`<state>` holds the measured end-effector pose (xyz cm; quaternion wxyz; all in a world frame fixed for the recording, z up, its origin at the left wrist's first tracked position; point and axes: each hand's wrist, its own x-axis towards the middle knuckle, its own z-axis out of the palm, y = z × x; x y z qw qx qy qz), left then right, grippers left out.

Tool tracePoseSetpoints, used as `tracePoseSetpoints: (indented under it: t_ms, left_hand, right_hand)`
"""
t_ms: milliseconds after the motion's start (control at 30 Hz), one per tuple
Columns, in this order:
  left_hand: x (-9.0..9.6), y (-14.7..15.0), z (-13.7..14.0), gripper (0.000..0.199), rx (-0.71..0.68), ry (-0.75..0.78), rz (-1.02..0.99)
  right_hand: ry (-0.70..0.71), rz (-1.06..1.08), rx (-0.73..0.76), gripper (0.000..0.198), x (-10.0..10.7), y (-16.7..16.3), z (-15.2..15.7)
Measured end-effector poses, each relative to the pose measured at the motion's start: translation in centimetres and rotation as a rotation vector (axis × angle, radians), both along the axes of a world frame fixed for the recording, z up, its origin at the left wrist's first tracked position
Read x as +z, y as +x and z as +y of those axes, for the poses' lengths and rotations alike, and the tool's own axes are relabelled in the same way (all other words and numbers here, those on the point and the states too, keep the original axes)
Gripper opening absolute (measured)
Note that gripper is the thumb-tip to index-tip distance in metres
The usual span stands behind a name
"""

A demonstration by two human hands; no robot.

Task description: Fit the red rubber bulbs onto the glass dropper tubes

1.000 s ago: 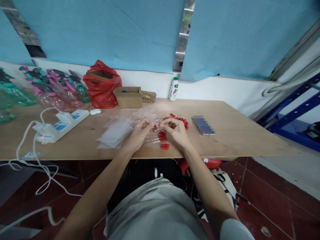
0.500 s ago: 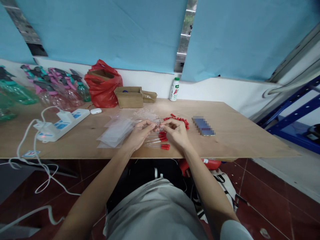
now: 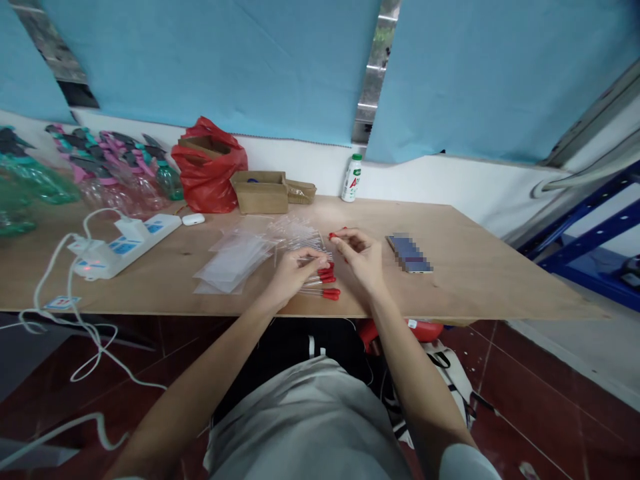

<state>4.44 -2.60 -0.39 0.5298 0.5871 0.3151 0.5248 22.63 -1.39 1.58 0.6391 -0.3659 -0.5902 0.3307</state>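
My left hand (image 3: 296,273) is closed in a pinch over a row of glass droppers (image 3: 316,291) with red rubber bulbs. Its fingertips are at the bulb end of a dropper (image 3: 330,266), most of which the hand hides. A red rubber bulb (image 3: 333,236) shows at the pinched thumb and finger of my right hand (image 3: 361,259). That hand covers most of the pile of loose red bulbs. Thin clear glass tubes (image 3: 303,233) lie beyond my left hand. Left of them is a stack of clear plastic bags (image 3: 233,263).
A phone (image 3: 411,253) lies right of my hands. Along the back stand a white bottle (image 3: 352,180), a cardboard box (image 3: 260,197), a red plastic bag (image 3: 210,180) and several spray bottles (image 3: 135,187). A power strip (image 3: 120,250) with white cables is at the left.
My hands have parted from their shared pinch. The left has come slightly nearer, down to the dropper row. The right has shifted to the loose bulbs and pinches one.
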Motion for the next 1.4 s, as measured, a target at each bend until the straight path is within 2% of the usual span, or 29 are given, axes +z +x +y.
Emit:
tracePoseSetpoints:
  t_ms: [100,267,433,500,567,633,667,767,933,1100,1400]
  left_hand:
    - [0.1,-0.8,0.7,0.026,0.102,0.036,-0.036]
    - [-0.1,-0.8,1.1,0.026,0.142,0.092,-0.146]
    - [1.1,-2.1,1.3,0.048,0.048,0.069,-0.105]
    - [2.2,-3.3,1.1,0.048,0.045,0.139,0.049]
    - [3.2,-4.2,0.7,0.04,0.102,0.299,0.337]
    - [3.9,-4.6,0.1,0.027,0.054,0.436,0.651]
    - [4.0,-4.5,-0.1,0.027,0.017,0.484,0.76]
    - [3.8,-4.0,-0.6,0.032,0.019,0.559,0.922]
    - [3.2,-3.3,-0.5,0.027,0.187,0.583,0.832]
    - [3.0,-2.8,-0.5,0.034,0.211,0.569,0.678]
    - [2.4,-2.4,0.0,0.028,0.244,0.568,0.627]
  right_hand:
    - [-0.018,0.034,0.017,0.029,0.3,0.3,0.0]
    - [-0.096,0.06,0.196,0.041,0.3,-0.8,-0.2]
    - [-0.056,0.085,0.115,0.04,0.2,-0.8,-0.1]
    - [-0.015,0.016,0.09,0.034,0.1,-0.5,-0.1]
    - [0.021,-0.08,0.095,0.028,0.0,-0.4,-0.3]
    - [0.061,-0.156,0.122,0.025,-0.1,-0.8,-0.6]
    - [0.079,-0.178,0.135,0.023,-0.2,-1.0,-0.7]
    - [0.108,-0.178,0.151,0.022,-0.2,-1.6,-0.9]
    - [0.094,-0.11,0.087,0.028,-0.1,-1.1,-0.7]
    - [0.097,-0.08,0.096,0.028,-0.2,-1.2,-0.5]
    - [-0.009,0.031,0.116,0.034,-0.5,-1.9,-0.4]
